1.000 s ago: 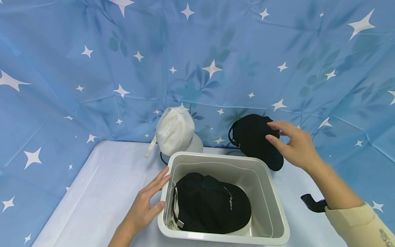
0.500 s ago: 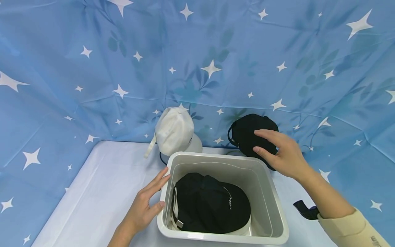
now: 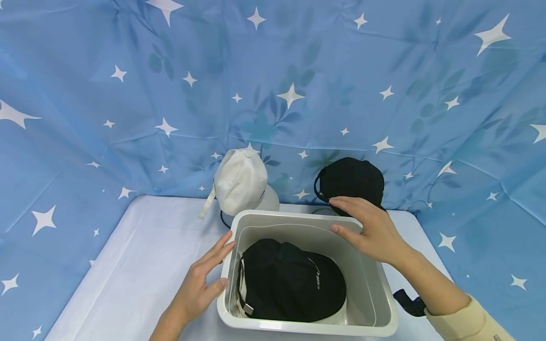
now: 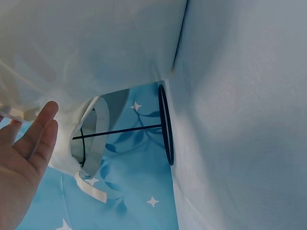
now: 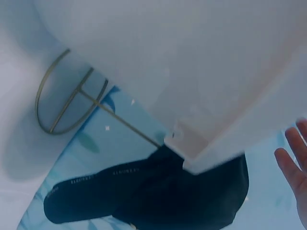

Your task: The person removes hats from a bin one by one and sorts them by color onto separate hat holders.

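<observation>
A light grey plastic bin holds a black baseball cap with white lettering, lying crown up. Off-white material shows beneath that cap's brim. Fingers of my left hand lie loosely extended against the bin's left rim. Above the right rear corner is my right hand, thumb and fingers spread and holding nothing; whether it touches the rim cannot be told. Behind it, another black cap hangs on a thin gold wire stand. At the back left a white cap sits on a black wire stand.
White cloth covers the table. A blue curtain with white stars rises behind the caps and along both sides. A black strap sticks out near my right wrist.
My right hand has moved left and down, from in front of the rear black cap to over the bin's right rear corner. My left hand and the caps stay put.
</observation>
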Tool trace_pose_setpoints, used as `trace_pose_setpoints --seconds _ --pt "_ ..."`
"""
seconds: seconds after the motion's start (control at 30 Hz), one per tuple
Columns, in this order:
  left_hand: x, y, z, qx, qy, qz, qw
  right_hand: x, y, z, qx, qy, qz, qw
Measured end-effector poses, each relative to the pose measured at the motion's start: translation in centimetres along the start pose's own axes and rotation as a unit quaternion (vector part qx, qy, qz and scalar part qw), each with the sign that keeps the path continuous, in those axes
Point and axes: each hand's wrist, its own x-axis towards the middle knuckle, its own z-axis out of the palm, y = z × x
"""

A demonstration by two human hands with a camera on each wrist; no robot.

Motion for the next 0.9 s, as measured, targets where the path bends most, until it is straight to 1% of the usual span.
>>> trace_pose_setpoints --seconds 0.13,0.27,0.47,0.6,0.9 --pt "0.0 0.0 0.0 0.0 0.001 0.001 1.0 -0.2 -0.5 0.7 0.003 -0.001 -0.013 1.0" --pt "0.0 0.1 0.0 0.0 0.002 0.007 1.0 -0.4 -1.0 1.3 0.017 -0.007 -0.019 1.0" --pt "0.0 0.0 0.0 -0.002 0.006 0.014 0.9999 -0.7 -1.7 2.2 0.033 -0.025 -0.017 0.999" --pt "-0.1 0.1 0.1 -0.003 0.005 0.01 0.9999 -0.8 -2.1 2.7 0.037 -0.032 -0.015 0.999" --pt "-0.1 0.2 0.1 -0.001 0.004 0.006 1.0 -1.0 -2.4 3.9 0.043 -0.033 -0.039 0.998"
